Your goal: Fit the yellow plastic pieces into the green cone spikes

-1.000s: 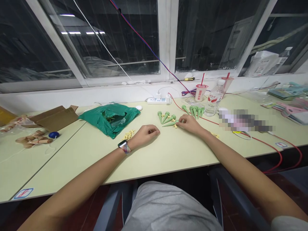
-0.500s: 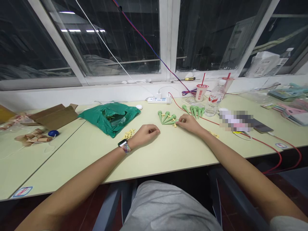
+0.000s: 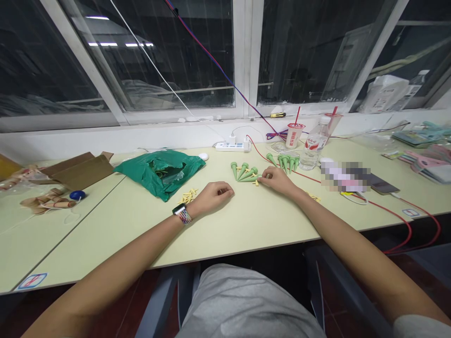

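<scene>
My right hand (image 3: 278, 181) is closed, with thumb and fingertips at the wide end of a green plastic watering spike that lies flat on the table; my fingers partly cover this end. A small yellow valve (image 3: 256, 183) sits on it. Fanned out just behind are several more green spikes (image 3: 243, 170), some with yellow valves fitted. My left hand (image 3: 213, 197) rests on the table, fingers curled toward the thumb and nothing visible in them. A pile of loose yellow valves (image 3: 188, 195) lies beside my left wrist. Another group of green spikes (image 3: 287, 162) stands behind my right hand.
A torn green plastic bag (image 3: 160, 171) lies to the left, near a cardboard box (image 3: 81, 173) and wooden toys (image 3: 52, 201). At the back are a power strip (image 3: 232, 146), a paper cup (image 3: 294, 136) and a water bottle (image 3: 313, 145). A red cable (image 3: 380, 209) crosses the right side.
</scene>
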Tool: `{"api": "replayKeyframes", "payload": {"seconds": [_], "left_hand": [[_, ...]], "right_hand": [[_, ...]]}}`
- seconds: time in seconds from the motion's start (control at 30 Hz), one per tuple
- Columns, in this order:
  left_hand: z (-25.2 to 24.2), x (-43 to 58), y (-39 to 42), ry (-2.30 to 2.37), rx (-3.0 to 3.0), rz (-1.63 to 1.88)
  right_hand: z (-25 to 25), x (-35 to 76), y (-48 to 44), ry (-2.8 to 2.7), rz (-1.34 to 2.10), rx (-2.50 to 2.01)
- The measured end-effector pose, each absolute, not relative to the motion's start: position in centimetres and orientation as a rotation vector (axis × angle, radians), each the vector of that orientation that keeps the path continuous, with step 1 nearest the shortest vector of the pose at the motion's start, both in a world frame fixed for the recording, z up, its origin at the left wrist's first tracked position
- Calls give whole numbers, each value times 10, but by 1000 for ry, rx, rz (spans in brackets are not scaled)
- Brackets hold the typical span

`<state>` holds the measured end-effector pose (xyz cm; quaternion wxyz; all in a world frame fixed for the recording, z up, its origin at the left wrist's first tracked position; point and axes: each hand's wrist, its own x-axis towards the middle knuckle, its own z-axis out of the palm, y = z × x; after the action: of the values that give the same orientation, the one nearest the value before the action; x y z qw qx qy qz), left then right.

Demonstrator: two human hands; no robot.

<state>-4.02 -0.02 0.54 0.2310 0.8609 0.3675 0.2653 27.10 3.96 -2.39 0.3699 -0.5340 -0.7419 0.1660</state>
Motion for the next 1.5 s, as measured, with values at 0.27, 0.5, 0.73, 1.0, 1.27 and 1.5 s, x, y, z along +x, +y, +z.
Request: {"api": "replayKeyframes", "payload": {"seconds": [0.27,0.5,0.73,1.0,1.27,1.5], "left_hand": [[6,-40,0,1010,2371,726],[6,-40,-1,1018,2359,725],[7,-39,-1,1029,2366,729],[6,-39,-2,1024,2365,742],[6,-40,1,1008,2357,737],[10,-37,-3,1005,2087,976]], "right_hand": [[-21,269,38,-1896,414,-1398],[-12,278,39,-1817,293,-1491],[8,295,75,-1779,-72,-2071],[3,296,99,-1810,-158,-2210],[11,303,69,-1815,-224,-1883],[23,254,30,-1888,-99,-1432]]}}
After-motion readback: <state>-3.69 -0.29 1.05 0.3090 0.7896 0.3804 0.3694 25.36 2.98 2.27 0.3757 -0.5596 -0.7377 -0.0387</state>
